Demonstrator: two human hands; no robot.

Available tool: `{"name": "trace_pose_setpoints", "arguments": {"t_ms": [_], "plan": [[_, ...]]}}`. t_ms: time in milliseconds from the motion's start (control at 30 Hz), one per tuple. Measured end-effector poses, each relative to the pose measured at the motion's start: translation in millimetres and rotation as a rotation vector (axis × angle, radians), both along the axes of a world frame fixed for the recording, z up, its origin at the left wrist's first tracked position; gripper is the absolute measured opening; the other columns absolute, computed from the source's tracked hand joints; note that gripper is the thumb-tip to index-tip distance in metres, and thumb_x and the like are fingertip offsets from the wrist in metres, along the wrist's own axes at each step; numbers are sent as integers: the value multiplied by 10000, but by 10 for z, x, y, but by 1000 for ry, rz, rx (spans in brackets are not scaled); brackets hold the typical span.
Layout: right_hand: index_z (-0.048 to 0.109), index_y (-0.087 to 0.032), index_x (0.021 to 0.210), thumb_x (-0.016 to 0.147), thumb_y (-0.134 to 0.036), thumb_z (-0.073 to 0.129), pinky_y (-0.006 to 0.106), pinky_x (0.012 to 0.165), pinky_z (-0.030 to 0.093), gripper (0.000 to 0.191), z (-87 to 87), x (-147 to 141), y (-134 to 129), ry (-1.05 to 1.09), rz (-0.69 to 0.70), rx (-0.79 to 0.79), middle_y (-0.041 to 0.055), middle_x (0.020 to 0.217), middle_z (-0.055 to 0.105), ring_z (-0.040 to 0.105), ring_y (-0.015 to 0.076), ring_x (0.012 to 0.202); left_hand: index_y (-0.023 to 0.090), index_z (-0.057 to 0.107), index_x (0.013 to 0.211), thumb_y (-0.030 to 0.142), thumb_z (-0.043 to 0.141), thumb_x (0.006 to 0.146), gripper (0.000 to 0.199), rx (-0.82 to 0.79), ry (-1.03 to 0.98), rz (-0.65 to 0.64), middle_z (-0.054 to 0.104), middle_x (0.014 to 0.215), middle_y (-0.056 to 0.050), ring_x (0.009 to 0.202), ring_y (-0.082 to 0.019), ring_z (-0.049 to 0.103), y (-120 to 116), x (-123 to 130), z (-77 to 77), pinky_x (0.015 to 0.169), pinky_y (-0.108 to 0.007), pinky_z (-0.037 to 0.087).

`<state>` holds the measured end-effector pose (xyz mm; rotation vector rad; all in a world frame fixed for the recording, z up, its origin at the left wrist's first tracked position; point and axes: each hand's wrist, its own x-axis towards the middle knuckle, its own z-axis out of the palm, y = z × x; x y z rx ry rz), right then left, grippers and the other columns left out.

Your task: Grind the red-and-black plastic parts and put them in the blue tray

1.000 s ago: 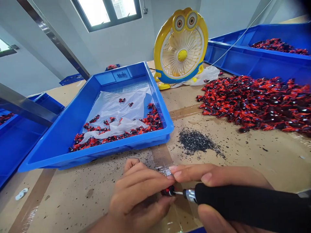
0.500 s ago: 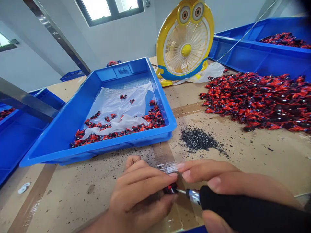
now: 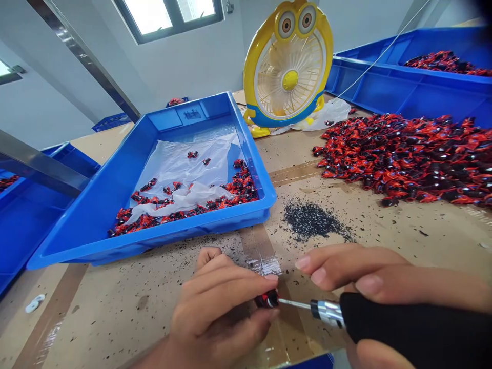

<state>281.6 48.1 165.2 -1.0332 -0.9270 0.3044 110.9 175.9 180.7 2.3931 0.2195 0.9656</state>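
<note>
My left hand [image 3: 221, 302] pinches a small red and black part [image 3: 268, 299] between thumb and fingers, low in the middle of the view. My right hand [image 3: 388, 277] is wrapped round a thick black tool [image 3: 415, 323] with a silver collar. The tool's thin metal shaft [image 3: 294, 304] points left, and its tip is at the right end of the part. Whether the tip touches or sits inside the part cannot be told. Just behind the hands, a pile of black shavings [image 3: 315, 220] lies on the cardboard-covered table [image 3: 115, 307].
A blue tray [image 3: 169, 233] with white film and red-black parts stands at the left centre. A yellow fan [image 3: 290, 80] stands behind it. A large heap of red-black parts [image 3: 415, 154] lies at right, before more blue trays [image 3: 388, 89]. White bits [image 3: 34, 303] lie far left.
My right hand and the tool have drawn back to the right, so more of the metal shaft shows. My left hand still holds the part in nearly the same place. The view has shifted slightly.
</note>
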Motion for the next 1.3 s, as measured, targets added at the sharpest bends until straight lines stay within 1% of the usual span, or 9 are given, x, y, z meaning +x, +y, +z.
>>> {"name": "trace_pose_setpoints", "arguments": {"t_ms": [167, 333, 467, 600, 700, 900, 1000, 1133, 1300], "plan": [[681, -289, 1014, 714, -520, 988, 465, 801, 703, 488, 24, -65, 90, 23, -63, -13, 57, 942, 762, 797, 314, 944, 177, 754, 1140, 214, 767, 1016, 130, -35, -10, -11, 854, 867, -15, 645, -137, 720, -3, -19, -25, 730, -375, 440], [660, -265, 1006, 788, -554, 930, 428, 754, 666, 451, -48, -66, 125, 6, -126, 10, 42, 897, 707, 760, 272, 871, 173, 742, 1160, 241, 725, 1062, 120, -28, -11, -19, 876, 935, -31, 693, -137, 758, 20, -40, -27, 778, -374, 427], [661, -230, 1040, 927, -480, 828, 372, 734, 622, 321, -124, 1, 83, -44, -167, 127, 11, 824, 646, 702, 212, 783, 197, 740, 1159, 258, 710, 1075, 108, -21, 9, 2, 882, 954, -14, 688, -130, 763, 19, -50, -39, 801, -369, 409], [692, -239, 1041, 919, -468, 829, 365, 749, 585, 293, -197, 61, -8, 10, -185, 76, 9, 906, 636, 667, 214, 849, 253, 707, 1170, 268, 685, 1091, 83, -100, 20, 48, 892, 965, 26, 665, -122, 772, -21, -62, -90, 848, -369, 394], [730, -269, 986, 862, -490, 862, 356, 711, 561, 285, -235, 89, -39, 135, -210, 19, 5, 905, 608, 631, 220, 848, 277, 659, 1087, 220, 727, 1058, 93, -188, 7, 117, 895, 922, 77, 691, -128, 811, -51, -57, -135, 908, -370, 365], [704, -239, 1032, 877, -445, 821, 306, 670, 507, 283, -220, 95, 43, 187, -159, 32, -13, 846, 568, 563, 171, 749, 280, 665, 1040, 170, 762, 1014, 149, -258, -55, 151, 896, 990, 93, 759, -131, 850, -77, -16, -161, 853, -368, 337], [710, -218, 1013, 868, -406, 828, 303, 657, 528, 265, -220, 99, 51, 183, -147, 52, -10, 826, 597, 586, 176, 742, 294, 688, 1022, 109, 786, 963, 217, -271, -78, 168, 892, 1010, 99, 783, -136, 842, -89, -10, -179, 863, -373, 339], [732, -208, 981, 838, -375, 852, 289, 642, 554, 251, -211, 109, 39, 180, -174, 59, -1, 839, 637, 631, 177, 751, 328, 725, 1006, -3, 767, 869, 361, -269, -61, 218, 862, 880, 116, 727, -156, 788, -103, -14, -219, 853, -390, 330], [740, -219, 897, 753, -435, 915, 258, 599, 571, 313, -128, 56, 67, 228, -241, -1, -16, 806, 642, 657, 172, 707, 341, 745, 990, 38, 814, 866, 335, -292, -42, 239, 855, 878, 125, 683, -140, 729, -111, -10, -223, 854, -390, 330]]}}
